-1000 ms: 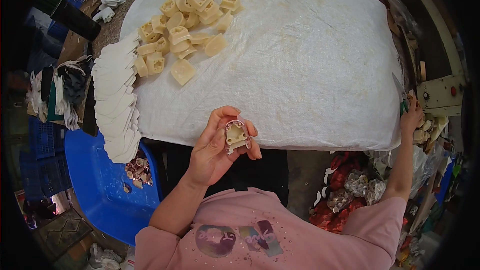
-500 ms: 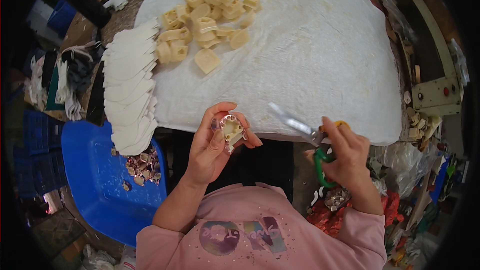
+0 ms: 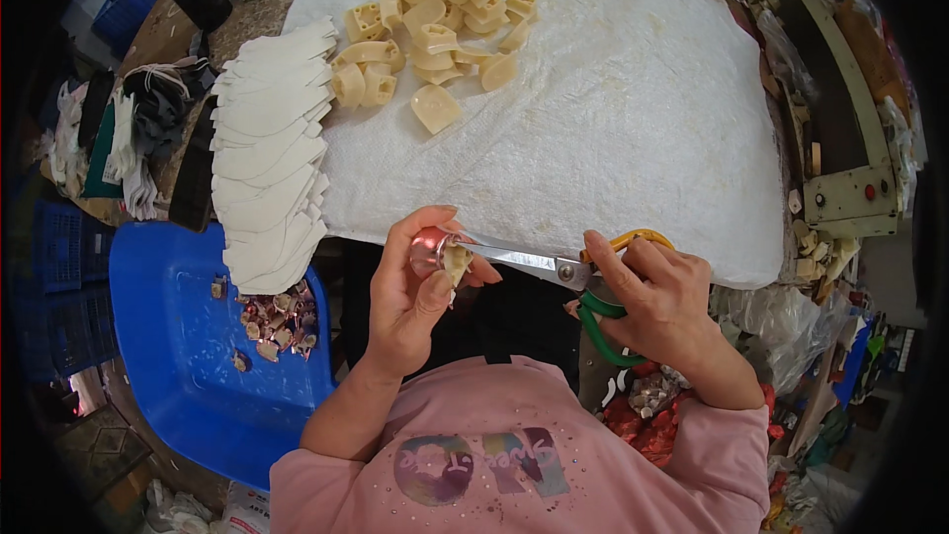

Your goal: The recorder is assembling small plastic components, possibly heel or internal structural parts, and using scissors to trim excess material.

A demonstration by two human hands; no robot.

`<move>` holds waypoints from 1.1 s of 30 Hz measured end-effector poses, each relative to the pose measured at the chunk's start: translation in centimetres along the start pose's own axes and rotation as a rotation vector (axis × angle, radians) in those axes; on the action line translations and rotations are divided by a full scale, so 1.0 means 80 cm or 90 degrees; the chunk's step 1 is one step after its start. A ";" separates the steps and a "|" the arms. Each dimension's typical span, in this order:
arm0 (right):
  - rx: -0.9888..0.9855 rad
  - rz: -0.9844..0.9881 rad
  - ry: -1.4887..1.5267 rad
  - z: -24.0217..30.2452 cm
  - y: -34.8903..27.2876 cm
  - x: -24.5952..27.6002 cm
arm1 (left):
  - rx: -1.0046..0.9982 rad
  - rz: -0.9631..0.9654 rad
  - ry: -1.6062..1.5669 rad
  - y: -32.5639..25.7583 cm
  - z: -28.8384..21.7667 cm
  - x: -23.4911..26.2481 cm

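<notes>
Between the fingers and thumb of my left hand (image 3: 407, 287) is a small shiny pink shoe heel (image 3: 428, 251), its hollow cream side turned to the right. My right hand (image 3: 652, 302) grips scissors (image 3: 534, 259) with one yellow and one green handle. The blades point left and their tips reach the heel's rim; whether they touch it I cannot make out. Both hands are over my lap at the near edge of the white-covered work surface (image 3: 593, 138). Beyond them lies a pile of cream hollow heels (image 3: 435, 40).
A fanned stack of white insole-shaped pieces (image 3: 267, 158) lies along the surface's left edge. Below it, a blue tub (image 3: 178, 336) holds several shiny heels (image 3: 280, 321). A pale green machine frame (image 3: 850, 198) stands at the right, above clear plastic bags (image 3: 791, 321) and red plastic (image 3: 633, 425).
The scissors have moved left, from apart to right at the heel. My left hand has turned the heel, so its pink outside now shows more. The view has shifted slightly.
</notes>
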State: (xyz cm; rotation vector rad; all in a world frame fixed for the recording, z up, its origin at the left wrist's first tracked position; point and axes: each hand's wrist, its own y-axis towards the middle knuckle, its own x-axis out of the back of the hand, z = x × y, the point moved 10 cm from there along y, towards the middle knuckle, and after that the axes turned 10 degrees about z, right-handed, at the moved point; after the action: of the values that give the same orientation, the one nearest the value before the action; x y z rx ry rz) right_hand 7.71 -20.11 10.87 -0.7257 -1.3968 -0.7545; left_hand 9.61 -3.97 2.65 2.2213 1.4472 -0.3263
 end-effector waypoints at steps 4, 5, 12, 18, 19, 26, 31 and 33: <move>0.009 0.045 -0.045 -0.003 -0.002 -0.001 | 0.025 -0.012 0.076 -0.001 0.003 -0.005; 0.006 0.044 -0.045 -0.004 -0.002 -0.001 | 0.034 -0.042 0.143 -0.003 0.002 -0.003; -0.003 0.030 -0.011 0.002 0.002 -0.015 | 0.006 -0.096 0.181 -0.003 -0.009 -0.007; -0.010 -0.029 0.036 0.002 0.000 -0.033 | -0.007 -0.135 0.008 0.002 -0.005 -0.006; -0.010 -0.031 0.036 0.003 0.001 -0.036 | -0.007 -0.135 0.009 0.002 -0.004 -0.005; 0.016 -0.030 0.065 0.007 0.008 -0.043 | 0.036 -0.114 -0.069 0.000 0.011 -0.001; 0.025 -0.068 0.039 0.007 0.008 -0.044 | 0.035 -0.108 -0.090 0.001 0.010 0.000; 0.028 -0.095 0.024 0.005 0.011 -0.038 | 0.055 -0.123 -0.081 -0.002 0.011 0.001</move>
State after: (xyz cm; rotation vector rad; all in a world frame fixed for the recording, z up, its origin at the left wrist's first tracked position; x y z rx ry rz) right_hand 8.08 -19.18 7.84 -0.5740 -1.4398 -0.8471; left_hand 9.54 -4.28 1.82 2.0875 1.6082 -0.5922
